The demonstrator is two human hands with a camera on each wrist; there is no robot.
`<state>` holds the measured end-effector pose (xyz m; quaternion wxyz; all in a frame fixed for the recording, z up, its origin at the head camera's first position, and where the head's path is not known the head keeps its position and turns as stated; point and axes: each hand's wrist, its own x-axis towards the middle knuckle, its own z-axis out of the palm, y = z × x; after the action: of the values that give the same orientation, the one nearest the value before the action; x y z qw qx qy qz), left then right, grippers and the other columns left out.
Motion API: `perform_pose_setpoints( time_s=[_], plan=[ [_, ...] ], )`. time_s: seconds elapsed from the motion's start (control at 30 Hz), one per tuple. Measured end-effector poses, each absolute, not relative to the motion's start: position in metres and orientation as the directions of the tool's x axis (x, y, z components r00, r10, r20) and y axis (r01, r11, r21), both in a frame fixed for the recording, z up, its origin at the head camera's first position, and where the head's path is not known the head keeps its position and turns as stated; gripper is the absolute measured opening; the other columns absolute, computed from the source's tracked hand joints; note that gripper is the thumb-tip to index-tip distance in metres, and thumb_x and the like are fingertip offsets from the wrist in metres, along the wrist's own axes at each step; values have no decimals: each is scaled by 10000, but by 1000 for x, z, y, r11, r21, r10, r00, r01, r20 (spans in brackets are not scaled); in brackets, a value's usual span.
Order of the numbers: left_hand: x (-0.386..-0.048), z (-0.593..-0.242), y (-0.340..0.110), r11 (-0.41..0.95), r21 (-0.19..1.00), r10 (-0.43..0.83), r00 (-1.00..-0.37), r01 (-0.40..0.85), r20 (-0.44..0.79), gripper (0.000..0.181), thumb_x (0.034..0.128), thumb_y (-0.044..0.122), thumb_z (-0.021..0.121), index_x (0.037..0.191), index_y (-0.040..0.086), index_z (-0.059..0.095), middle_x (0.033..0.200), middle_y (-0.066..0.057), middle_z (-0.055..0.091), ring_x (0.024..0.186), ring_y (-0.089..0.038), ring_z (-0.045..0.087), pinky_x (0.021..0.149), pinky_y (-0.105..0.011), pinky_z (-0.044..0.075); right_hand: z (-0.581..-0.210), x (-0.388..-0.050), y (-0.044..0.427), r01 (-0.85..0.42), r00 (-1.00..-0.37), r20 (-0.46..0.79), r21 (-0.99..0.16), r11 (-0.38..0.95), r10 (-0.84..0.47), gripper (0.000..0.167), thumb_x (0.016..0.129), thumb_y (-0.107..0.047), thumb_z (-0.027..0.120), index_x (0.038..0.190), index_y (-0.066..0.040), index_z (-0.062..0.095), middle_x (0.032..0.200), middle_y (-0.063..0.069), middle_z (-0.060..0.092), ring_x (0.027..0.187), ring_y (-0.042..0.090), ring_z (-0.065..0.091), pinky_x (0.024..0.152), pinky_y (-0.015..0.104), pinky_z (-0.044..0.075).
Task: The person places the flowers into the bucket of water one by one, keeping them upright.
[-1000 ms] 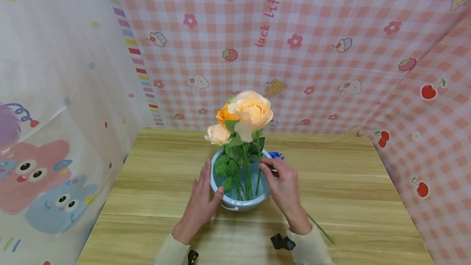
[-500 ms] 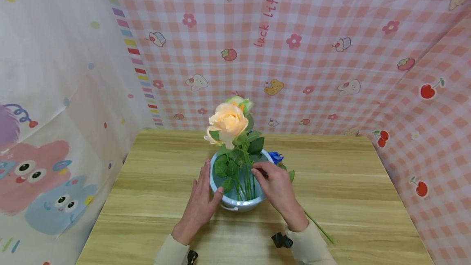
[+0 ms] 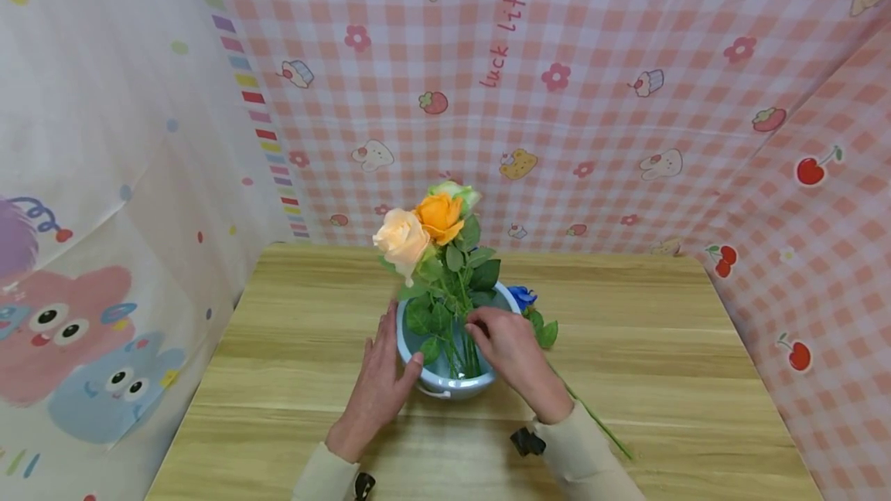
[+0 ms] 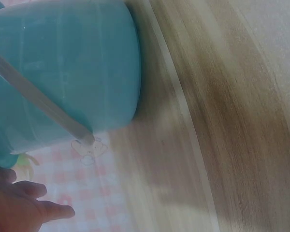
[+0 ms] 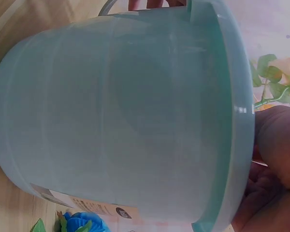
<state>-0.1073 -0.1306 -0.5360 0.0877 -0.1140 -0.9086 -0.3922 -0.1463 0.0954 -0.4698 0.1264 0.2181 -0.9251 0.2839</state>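
A light blue plastic bucket (image 3: 452, 385) with a handle (image 4: 43, 104) stands on the table, several rose stems upright inside it. My left hand (image 3: 379, 381) rests against its left side, fingers stretched along the wall and thumb near the rim; in the left wrist view the left hand (image 4: 17, 205) shows at the lower left. Over the rim, my right hand (image 3: 515, 350) pinches a green stem, apparently that of the pale peach rose (image 3: 401, 240); the pinched spot is mostly hidden by the fingers. Beside that bloom are an orange rose (image 3: 441, 217) and a whitish-green rose (image 3: 462, 193).
A blue rose (image 3: 524, 298) lies on the table (image 3: 661, 377) right of the bucket, its stem (image 3: 602, 427) running toward the front under my right forearm. The bucket bears a label (image 5: 87, 203). Patterned cloth (image 3: 612, 122) hangs behind the table and at both sides.
My right hand has moved left and slightly down with the stem. The peach rose has shifted left and down, uncovering the orange one. My left hand has stayed in place.
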Motion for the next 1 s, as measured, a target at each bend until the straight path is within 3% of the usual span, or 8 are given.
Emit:
perform_pose_setpoints(
  time_s=[0.33, 0.53, 0.83, 1.0],
  plan=[
    [-107, -537, -131, 669, 689, 137, -957, 278, 254, 847, 1039, 384, 514, 1674, 102, 29, 1733, -98, 83, 1541, -447, 200, 1159, -749, 173, -470, -161, 90, -427, -904, 219, -505, 750, -367, 43, 943, -102, 755, 932, -65, 772, 827, -2, 736, 657, 74, 588, 619, 288, 524],
    [-108, -537, -131, 674, 686, 136, -958, 276, 252, 846, 1040, 381, 520, 1673, 92, 37, 1730, -116, 96, 1548, -428, 192, 1157, -749, 182, -469, -169, 86, -412, -909, 164, -499, 762, -384, 51, 931, -95, 764, 882, -108, 768, 790, -20, 717, 633, 71, 561, 607, 302, 521],
    [-107, -536, -131, 675, 687, 135, -961, 268, 242, 834, 1045, 368, 524, 1666, 57, 63, 1724, -139, 109, 1557, -402, 175, 1170, -733, 181, -468, -176, 84, -417, -900, 94, -468, 779, -426, 57, 937, -80, 748, 909, -73, 797, 820, 12, 741, 643, 97, 594, 610, 307, 538],
    [-107, -536, -130, 681, 684, 131, -962, 262, 238, 829, 1048, 376, 516, 1662, 39, 71, 1720, -163, 122, 1554, -411, 186, 1174, -727, 185, -468, -179, 83, -416, -897, 67, -462, 783, -437, 103, 940, -81, 746, 846, -86, 786, 739, -18, 690, 599, 98, 532, 562, 289, 485]
  ],
)
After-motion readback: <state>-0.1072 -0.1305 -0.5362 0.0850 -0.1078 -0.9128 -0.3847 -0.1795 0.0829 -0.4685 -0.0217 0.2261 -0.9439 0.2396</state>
